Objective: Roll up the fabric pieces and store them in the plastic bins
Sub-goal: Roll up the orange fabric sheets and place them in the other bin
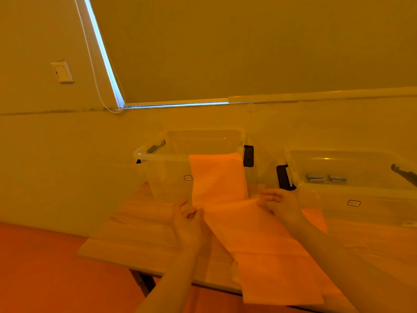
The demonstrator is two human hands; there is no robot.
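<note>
Rolling is barely beginning: the left hand (188,222) and right hand (281,205) are pinching the long orange fabric strip (259,240) lying unrolled across the wooden desk (135,233), its far end draping against the fabric-free left clear plastic bin (167,154).

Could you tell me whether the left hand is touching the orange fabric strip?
Touching: the head view shows the left hand pinching the edge of the fabric strip.

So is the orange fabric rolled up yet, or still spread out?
Still spread out. The orange fabric lies as a long flat strip across the table, its far end draped up the left bin; no roll is visible.
</note>
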